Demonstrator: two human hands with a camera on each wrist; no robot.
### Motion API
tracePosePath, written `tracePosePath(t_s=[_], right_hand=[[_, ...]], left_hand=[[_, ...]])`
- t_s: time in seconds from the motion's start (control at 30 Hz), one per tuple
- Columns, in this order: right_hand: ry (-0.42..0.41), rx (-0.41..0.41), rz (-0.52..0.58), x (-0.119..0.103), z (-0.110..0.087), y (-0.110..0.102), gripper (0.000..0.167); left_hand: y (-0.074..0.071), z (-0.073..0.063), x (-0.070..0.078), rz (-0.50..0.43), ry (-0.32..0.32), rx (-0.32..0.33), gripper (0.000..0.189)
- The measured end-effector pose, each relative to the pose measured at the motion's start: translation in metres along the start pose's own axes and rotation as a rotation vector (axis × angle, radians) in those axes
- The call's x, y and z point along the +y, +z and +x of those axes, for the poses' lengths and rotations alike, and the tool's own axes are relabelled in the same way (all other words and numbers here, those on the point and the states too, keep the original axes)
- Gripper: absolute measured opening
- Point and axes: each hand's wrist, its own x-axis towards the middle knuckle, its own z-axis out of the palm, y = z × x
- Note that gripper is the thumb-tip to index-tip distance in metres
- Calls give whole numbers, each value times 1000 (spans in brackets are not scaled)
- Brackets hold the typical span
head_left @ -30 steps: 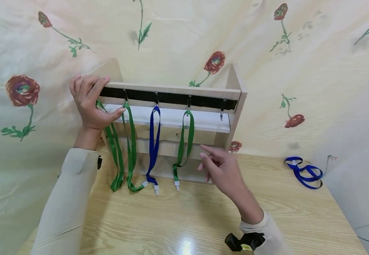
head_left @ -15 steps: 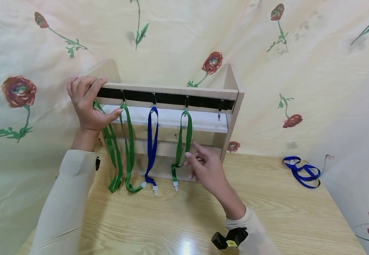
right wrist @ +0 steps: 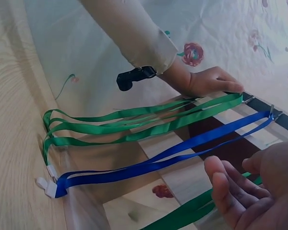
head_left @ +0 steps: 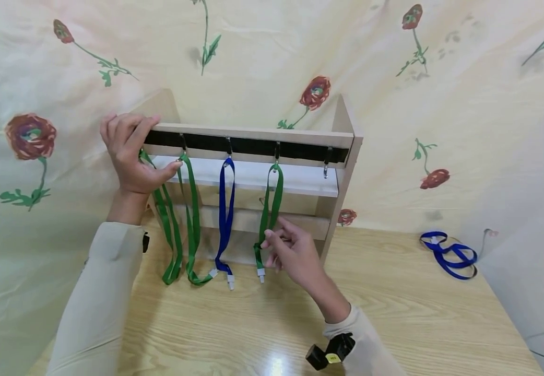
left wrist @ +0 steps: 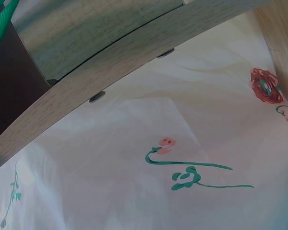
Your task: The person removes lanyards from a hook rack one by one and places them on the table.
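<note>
In the head view, my left hand [head_left: 131, 154] grips the upper left corner of a wooden rack [head_left: 253, 129], fingers over its top board. Green lanyards [head_left: 194, 214], a blue lanyard [head_left: 225, 209] and another green lanyard [head_left: 276, 193] hang from its metal hooks. My right hand [head_left: 293, 253] is at the lower part of that right-hand green lanyard, thumb and index finger overlapping the strap. In the right wrist view, the right hand's fingers [right wrist: 225, 191] are loosely bent, with a gap between them and the thumb; the green strap runs behind them.
The rightmost hook [head_left: 326, 169] carries no lanyard. Another blue lanyard [head_left: 448, 256] lies coiled on the wooden table [head_left: 417, 313] at right, by the wall. A flower-patterned sheet [head_left: 253, 68] stands behind the rack. The left wrist view shows a wooden board [left wrist: 101, 86] against the sheet.
My right hand has moved left and slightly down, from beside the right-hand green lanyard to its lower strap. The left hand stays on the rack's corner.
</note>
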Motion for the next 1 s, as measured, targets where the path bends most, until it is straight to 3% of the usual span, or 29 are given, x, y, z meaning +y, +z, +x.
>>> tracePosePath(t_s=[0.13,0.4,0.67,1.0], right_hand=[[-18,-50,56,1,2,2,57],[-31,-103,110,6,8,5,28],[-27,-97,121,4,1,6,23],[-95,-69,63,-11,-11,7,20]], left_hand=[[-1,-1,-4,9,2,-11,102],[-1,-3,-5,3,1,-14,103],[-1,-1,-4,6,-7,-22,103],[-3,-2,-6,17,-11,-28,102]])
